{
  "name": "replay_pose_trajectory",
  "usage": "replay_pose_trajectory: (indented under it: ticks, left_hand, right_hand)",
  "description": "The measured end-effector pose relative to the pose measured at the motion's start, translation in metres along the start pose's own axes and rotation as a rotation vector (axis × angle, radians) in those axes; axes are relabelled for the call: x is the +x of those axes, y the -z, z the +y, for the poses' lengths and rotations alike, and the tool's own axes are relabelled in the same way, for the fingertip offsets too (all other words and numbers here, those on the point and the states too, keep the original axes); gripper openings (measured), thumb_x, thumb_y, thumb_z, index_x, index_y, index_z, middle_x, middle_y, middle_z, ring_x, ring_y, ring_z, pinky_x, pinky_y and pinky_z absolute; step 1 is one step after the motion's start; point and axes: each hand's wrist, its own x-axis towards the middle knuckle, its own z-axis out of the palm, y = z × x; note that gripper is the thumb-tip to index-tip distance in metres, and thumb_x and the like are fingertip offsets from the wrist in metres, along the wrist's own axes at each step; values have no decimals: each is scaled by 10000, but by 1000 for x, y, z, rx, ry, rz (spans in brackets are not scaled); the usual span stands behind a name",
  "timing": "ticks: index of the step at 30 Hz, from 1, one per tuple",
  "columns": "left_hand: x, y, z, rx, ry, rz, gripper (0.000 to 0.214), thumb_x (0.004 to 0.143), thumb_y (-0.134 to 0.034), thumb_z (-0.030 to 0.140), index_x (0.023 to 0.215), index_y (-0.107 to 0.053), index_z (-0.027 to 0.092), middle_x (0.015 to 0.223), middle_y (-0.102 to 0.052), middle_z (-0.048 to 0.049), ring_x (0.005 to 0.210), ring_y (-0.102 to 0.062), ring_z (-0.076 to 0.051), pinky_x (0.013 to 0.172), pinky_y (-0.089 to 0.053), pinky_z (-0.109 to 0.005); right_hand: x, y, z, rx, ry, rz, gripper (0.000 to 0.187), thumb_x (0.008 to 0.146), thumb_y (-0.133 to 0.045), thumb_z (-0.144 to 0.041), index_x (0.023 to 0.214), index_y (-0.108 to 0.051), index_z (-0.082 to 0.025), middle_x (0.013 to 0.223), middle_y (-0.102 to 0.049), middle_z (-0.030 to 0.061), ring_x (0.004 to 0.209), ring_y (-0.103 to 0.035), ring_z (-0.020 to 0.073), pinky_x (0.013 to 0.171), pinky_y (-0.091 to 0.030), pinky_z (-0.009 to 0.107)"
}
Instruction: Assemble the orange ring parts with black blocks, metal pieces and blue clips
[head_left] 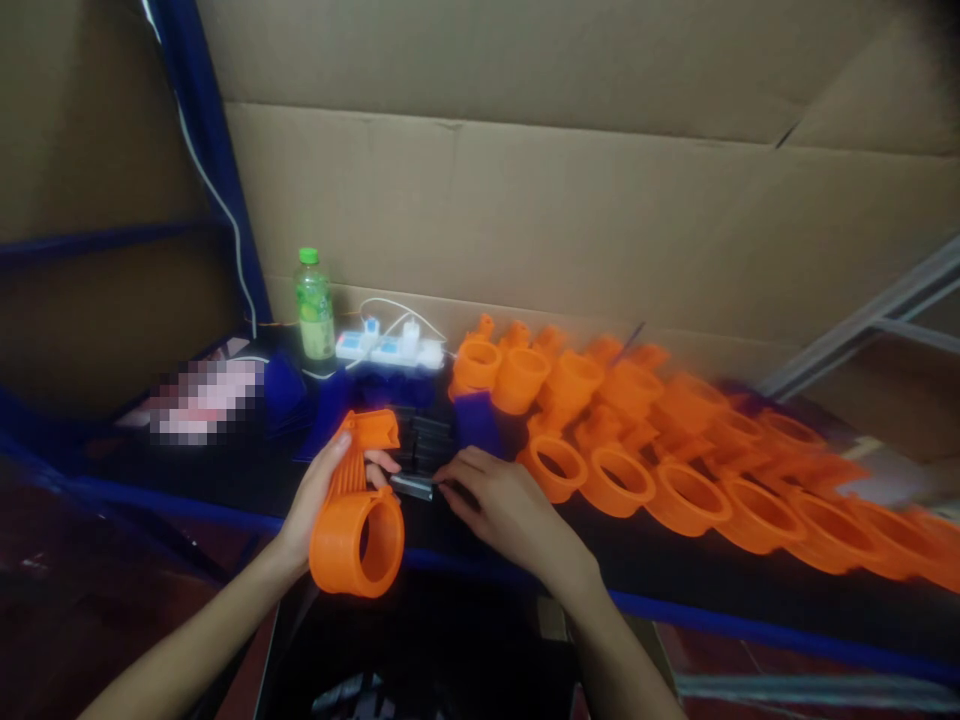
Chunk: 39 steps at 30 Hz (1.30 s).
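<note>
My left hand is wrapped around the ribbed handle of an orange plastic part, which has a round ring at its lower end and a short trough-shaped piece on top. It is raised in front of the table edge, ring toward me. Beside it, my right hand has its fingertips bent together at the right end of a short silver metal strip. The strip's left end lies close to my left fingertips; whether they touch it I cannot make out. Just behind lie several dark narrow bars.
Rows of similar orange parts fill the table's right side. Dark blue pieces lie nearby. At the back stand a green-capped bottle and a white power strip with cables. Cardboard walls the back; a blue frame post rises left.
</note>
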Motion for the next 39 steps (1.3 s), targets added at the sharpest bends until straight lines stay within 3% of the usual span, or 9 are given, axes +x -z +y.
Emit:
replay_pose_trajectory:
  ticks: [7,14,24,30,39]
  left_hand:
    - [-1,-5,2,31,1,-17,405,943,-538,520,942,-690,144,710,-700,-79,612,-691,-214,606,-570,-324]
    - [-2,-8,1,75,14,-49,324,938,-598,444,1025,-660,138,734,-704,-76,587,-677,-182,568,-556,-272]
    - [-1,-9,0,102,8,-61,295,948,-599,407,1068,-641,141,894,-731,-93,616,-661,-155,595,-554,-264]
    - [-2,-9,1,109,16,-91,291,970,-571,389,1092,-632,132,888,-719,-89,634,-659,-141,605,-546,-242]
    - [-3,-13,3,76,40,-132,326,977,-565,370,1168,-626,113,878,-732,-104,639,-676,-147,637,-563,-252]
  right_hand:
    - [-3,16,15,344,-73,232,142,962,-568,-292,987,-683,-212,1006,-659,56,853,-622,151,651,-485,238]
    - [-3,7,6,546,-269,473,196,916,-643,-371,895,-683,-181,710,-605,-3,625,-554,111,562,-423,218]
    - [0,4,-2,725,-387,591,245,877,-690,-409,889,-689,-164,664,-621,-6,533,-545,97,489,-398,203]
    - [3,-2,-7,771,-371,593,218,878,-699,-382,874,-683,-165,625,-598,-18,533,-542,91,500,-396,199]
    - [4,-12,-15,732,-364,726,177,896,-687,-354,880,-665,-179,612,-576,-31,527,-523,85,511,-401,207]
